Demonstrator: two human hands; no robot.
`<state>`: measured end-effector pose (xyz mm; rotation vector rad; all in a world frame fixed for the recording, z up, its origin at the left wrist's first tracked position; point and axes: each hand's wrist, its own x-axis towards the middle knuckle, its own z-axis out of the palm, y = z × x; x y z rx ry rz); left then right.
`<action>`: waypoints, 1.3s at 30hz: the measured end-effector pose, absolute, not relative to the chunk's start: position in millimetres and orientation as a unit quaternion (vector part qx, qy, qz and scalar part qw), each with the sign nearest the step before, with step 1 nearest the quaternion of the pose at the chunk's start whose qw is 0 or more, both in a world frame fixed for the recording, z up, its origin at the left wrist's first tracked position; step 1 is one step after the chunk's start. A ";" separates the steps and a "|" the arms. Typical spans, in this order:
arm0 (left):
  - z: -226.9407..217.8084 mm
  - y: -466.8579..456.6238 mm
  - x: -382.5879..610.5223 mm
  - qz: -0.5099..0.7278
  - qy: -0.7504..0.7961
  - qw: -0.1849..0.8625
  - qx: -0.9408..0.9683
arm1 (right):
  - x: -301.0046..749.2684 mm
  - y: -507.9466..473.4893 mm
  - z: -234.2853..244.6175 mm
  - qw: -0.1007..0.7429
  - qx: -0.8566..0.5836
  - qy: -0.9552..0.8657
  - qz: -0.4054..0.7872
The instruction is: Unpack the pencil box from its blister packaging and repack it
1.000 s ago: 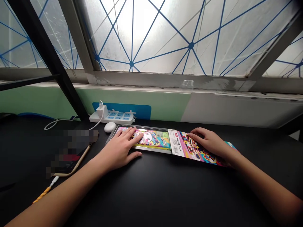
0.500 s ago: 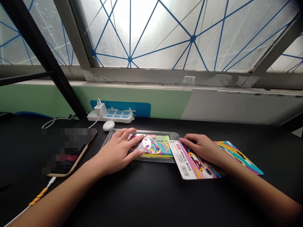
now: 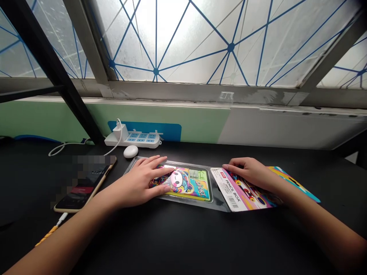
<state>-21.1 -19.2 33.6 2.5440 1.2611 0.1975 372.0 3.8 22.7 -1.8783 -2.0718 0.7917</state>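
Room to pass along the front of the black desk (image 3: 183,244), under both forearms. Pencil box in clear tray (image 3: 183,183) blocks the gap between left hand (image 3: 134,183) and right hand (image 3: 249,175). Smartphone (image 3: 86,187) sits just left of the left hand. Behind: white mouse (image 3: 130,151), power strip (image 3: 132,139), wall. Card sleeve (image 3: 246,194) obstructs right.

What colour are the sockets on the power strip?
Light blue sockets on a white power strip, clearest in the head view.
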 end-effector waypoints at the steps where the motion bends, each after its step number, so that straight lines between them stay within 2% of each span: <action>1: 33.2 -19.0 -21.2 0.069 0.437 0.144 0.885 | 372.4 3.4 23.2 0.120 -0.644 -0.707 0.267; 10: 30.5 -18.5 -23.3 0.064 0.429 0.128 0.892 | 365.5 -0.7 32.0 0.180 -0.651 -0.684 0.275; 26: 31.9 -26.9 -12.4 0.060 0.440 0.111 0.889 | 343.5 -11.7 29.2 0.218 -0.682 -0.655 0.241; 33: 37.3 -47.7 5.9 0.062 0.422 0.165 0.890 | 336.4 -13.3 21.9 0.222 -0.670 -0.664 0.247; 39: 44.4 -55.4 7.5 0.163 0.382 0.299 0.859 | 331.0 -14.0 21.2 0.217 -0.664 -0.670 0.249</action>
